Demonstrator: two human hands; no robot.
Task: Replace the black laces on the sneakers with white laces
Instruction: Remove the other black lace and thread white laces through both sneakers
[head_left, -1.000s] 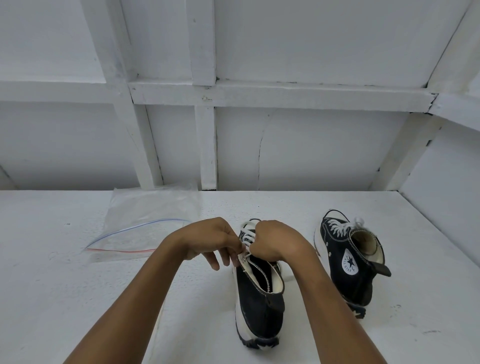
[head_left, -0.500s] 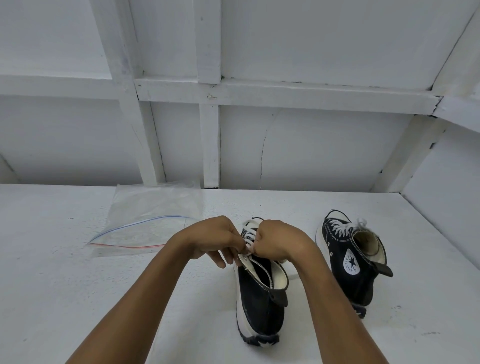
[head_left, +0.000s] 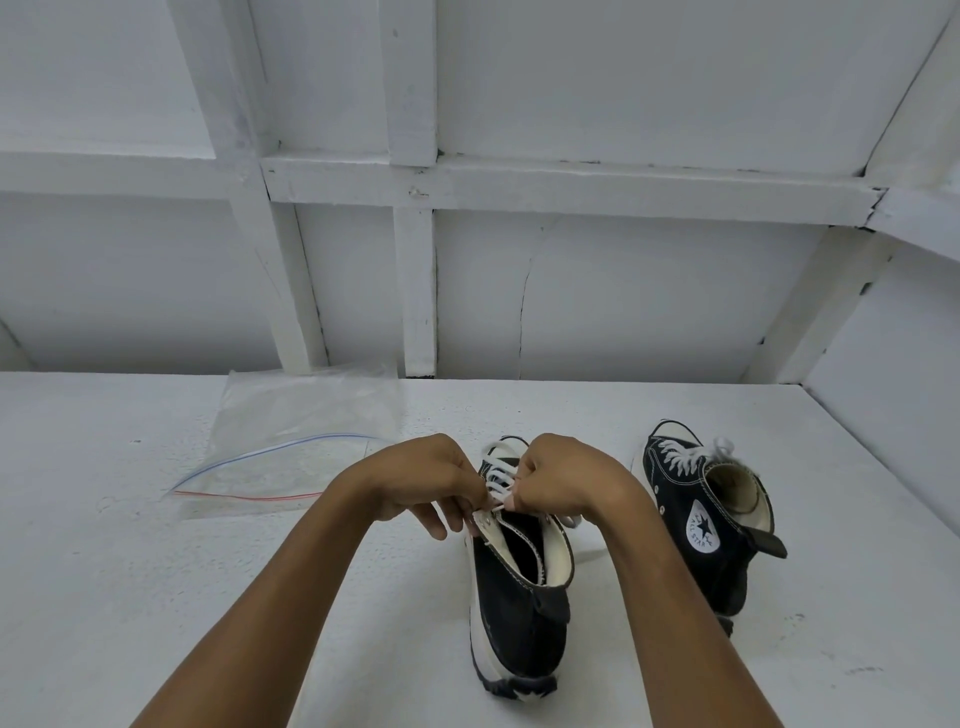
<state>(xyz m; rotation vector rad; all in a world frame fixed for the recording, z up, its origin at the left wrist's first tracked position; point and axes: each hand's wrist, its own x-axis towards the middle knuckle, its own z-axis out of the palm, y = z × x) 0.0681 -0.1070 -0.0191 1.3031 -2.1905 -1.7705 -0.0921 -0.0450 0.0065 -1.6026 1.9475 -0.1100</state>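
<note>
1. Both hands, left hand and right hand, are pinching the white lace at the near sneaker collar.
2. Second sneaker is standing right, already white-laced.
3. Zip bag is lying left.

You are working on a white surface with a rough painted finish, which fills the lower half of the frame. A clear zip bag lies flat on it at centre left. A black high-top sneaker stands at lower centre with its heel toward you, threaded with a white lace. The second sneaker stands at right of it, apart from it, and is likewise laced in white.
</note>
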